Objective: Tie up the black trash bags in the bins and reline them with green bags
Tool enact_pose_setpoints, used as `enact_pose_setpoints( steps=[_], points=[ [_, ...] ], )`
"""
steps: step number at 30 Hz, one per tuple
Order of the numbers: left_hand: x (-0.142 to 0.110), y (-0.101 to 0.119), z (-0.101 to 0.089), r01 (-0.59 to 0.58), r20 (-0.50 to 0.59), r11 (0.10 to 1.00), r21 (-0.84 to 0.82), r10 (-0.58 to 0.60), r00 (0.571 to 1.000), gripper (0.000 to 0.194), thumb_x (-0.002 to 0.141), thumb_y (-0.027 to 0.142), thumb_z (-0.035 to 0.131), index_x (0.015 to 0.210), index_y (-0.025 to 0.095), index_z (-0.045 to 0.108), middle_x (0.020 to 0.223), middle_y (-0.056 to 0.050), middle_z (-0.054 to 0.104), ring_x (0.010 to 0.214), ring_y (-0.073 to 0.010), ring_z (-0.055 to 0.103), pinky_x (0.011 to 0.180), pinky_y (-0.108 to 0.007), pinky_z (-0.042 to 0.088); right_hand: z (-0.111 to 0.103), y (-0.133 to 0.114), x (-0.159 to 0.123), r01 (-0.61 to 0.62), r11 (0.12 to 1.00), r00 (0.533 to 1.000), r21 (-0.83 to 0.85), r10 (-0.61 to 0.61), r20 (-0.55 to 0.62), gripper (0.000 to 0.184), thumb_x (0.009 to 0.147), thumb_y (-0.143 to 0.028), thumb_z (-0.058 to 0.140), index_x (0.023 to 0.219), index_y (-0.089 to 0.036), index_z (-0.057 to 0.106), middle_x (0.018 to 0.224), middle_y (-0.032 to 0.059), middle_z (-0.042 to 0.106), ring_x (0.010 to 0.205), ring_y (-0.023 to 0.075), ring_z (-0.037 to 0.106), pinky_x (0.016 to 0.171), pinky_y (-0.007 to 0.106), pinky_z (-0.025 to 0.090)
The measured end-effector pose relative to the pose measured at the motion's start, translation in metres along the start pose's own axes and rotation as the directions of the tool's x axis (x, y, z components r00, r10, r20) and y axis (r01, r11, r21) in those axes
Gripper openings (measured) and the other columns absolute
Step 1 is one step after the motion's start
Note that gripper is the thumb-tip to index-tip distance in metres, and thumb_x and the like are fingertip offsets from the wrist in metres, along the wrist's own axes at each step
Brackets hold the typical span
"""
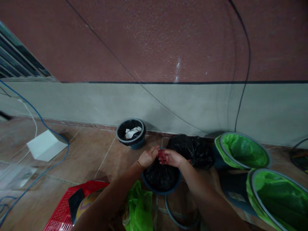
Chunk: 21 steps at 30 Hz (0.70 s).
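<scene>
My left hand and my right hand are close together over a small dark-blue bin. A black garbage bag sits in this bin and its gathered top rises to my fingers. Both hands are closed on the bag top, the fingers curled towards each other. Something reddish shows at the fingertips, too blurred to name. Just below my right forearm a loose grey ring lies on the floor. A bright green plastic bag is by my left forearm.
Near the wall stands a black-lined bin with white paper inside. A full black bag lies right of my hands. Two bins with green liners are farther right. A red basket, white box and blue cable are left.
</scene>
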<state>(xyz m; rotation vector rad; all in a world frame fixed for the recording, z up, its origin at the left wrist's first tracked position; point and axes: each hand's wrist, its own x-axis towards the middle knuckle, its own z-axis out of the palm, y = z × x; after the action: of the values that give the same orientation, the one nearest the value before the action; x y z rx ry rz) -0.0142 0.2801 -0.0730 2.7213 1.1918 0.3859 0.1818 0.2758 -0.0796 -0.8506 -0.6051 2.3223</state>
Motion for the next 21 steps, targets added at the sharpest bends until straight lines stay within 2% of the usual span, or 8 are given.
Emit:
enact_pose_setpoints(
  steps=[3,6,8,11,13,15,18,21],
  points=[
    [0.004,0.003,-0.005,0.128,-0.007,0.989,-0.068,-0.129,0.992,0.019,0.091,0.020,0.042,0.101,0.014,0.057,0.103,-0.011,0.064,0.094,-0.0173,0.063,0.080,-0.030,0.052,0.001,0.003,0.001,0.063,0.992,0.998,-0.112,-0.064,-0.007,0.026,0.072,-0.030,0.068,0.094,-0.017,0.066,0.083,0.0036,0.070,0.062,0.0096,0.058,0.058,0.023,0.043],
    [0.011,0.003,-0.011,0.301,0.021,0.912,-0.280,-0.308,0.951,0.012,0.088,0.024,0.049,0.082,0.015,0.055,0.079,-0.005,0.063,0.076,-0.0156,0.063,0.071,-0.028,0.051,0.000,0.003,0.004,0.086,0.944,0.990,-0.320,-0.118,-0.082,0.026,0.061,-0.026,0.076,0.083,-0.016,0.069,0.072,0.0011,0.069,0.051,0.0065,0.048,0.050,0.021,0.034],
    [0.014,0.001,-0.015,0.406,0.117,0.752,-0.519,-0.408,0.906,0.018,0.084,0.032,0.055,0.076,0.016,0.051,0.068,0.000,0.059,0.063,-0.0135,0.061,0.060,-0.025,0.049,0.000,0.001,0.006,0.117,0.910,0.978,-0.398,-0.175,-0.113,0.025,0.060,-0.029,0.076,0.079,-0.015,0.069,0.068,0.0005,0.068,0.049,0.0063,0.045,0.048,0.022,0.030],
    [0.017,-0.003,-0.019,0.459,0.301,0.389,-0.799,-0.402,0.864,0.027,0.080,0.042,0.058,0.077,0.017,0.050,0.064,0.002,0.058,0.051,-0.0101,0.056,0.052,-0.023,0.046,0.000,-0.004,0.005,0.188,0.863,0.961,-0.469,-0.261,-0.095,0.027,0.062,-0.034,0.074,0.081,-0.015,0.071,0.070,0.0015,0.068,0.055,0.0081,0.048,0.051,0.022,0.031],
    [0.016,-0.005,-0.019,0.449,0.363,0.194,-0.872,-0.360,0.860,0.032,0.077,0.045,0.062,0.084,0.016,0.053,0.067,0.002,0.060,0.053,-0.0091,0.056,0.054,-0.023,0.046,0.000,-0.007,0.002,0.206,0.834,0.964,-0.511,-0.263,-0.041,0.028,0.062,-0.033,0.073,0.082,-0.015,0.071,0.073,0.0021,0.069,0.058,0.0088,0.049,0.053,0.022,0.032],
    [0.014,-0.007,-0.018,0.451,0.402,0.078,-0.889,-0.339,0.851,0.038,0.073,0.047,0.066,0.091,0.014,0.057,0.070,0.000,0.062,0.056,-0.0088,0.056,0.057,-0.023,0.046,-0.001,-0.009,0.000,0.212,0.823,0.971,-0.527,-0.239,0.017,0.030,0.063,-0.033,0.072,0.087,-0.015,0.071,0.078,0.0031,0.070,0.060,0.0091,0.050,0.055,0.022,0.033],
    [0.012,-0.010,-0.018,0.472,0.438,0.031,-0.881,-0.321,0.840,0.040,0.070,0.047,0.069,0.087,0.012,0.062,0.070,-0.001,0.062,0.056,-0.0078,0.054,0.056,-0.021,0.044,-0.006,-0.012,-0.002,0.207,0.837,0.975,-0.507,-0.217,0.040,0.035,0.063,-0.032,0.071,0.093,-0.014,0.071,0.083,0.0047,0.071,0.063,0.0102,0.052,0.056,0.022,0.034],
    [0.011,-0.012,-0.022,0.497,0.465,0.136,-0.857,-0.213,0.859,0.035,0.072,0.045,0.067,0.081,0.012,0.064,0.070,-0.002,0.063,0.055,-0.0077,0.053,0.057,-0.021,0.044,-0.011,-0.014,-0.002,0.211,0.859,0.972,-0.467,-0.233,0.011,0.033,0.061,-0.027,0.071,0.092,-0.015,0.070,0.081,0.0047,0.071,0.063,0.0101,0.054,0.057,0.022,0.036]
  ],
)
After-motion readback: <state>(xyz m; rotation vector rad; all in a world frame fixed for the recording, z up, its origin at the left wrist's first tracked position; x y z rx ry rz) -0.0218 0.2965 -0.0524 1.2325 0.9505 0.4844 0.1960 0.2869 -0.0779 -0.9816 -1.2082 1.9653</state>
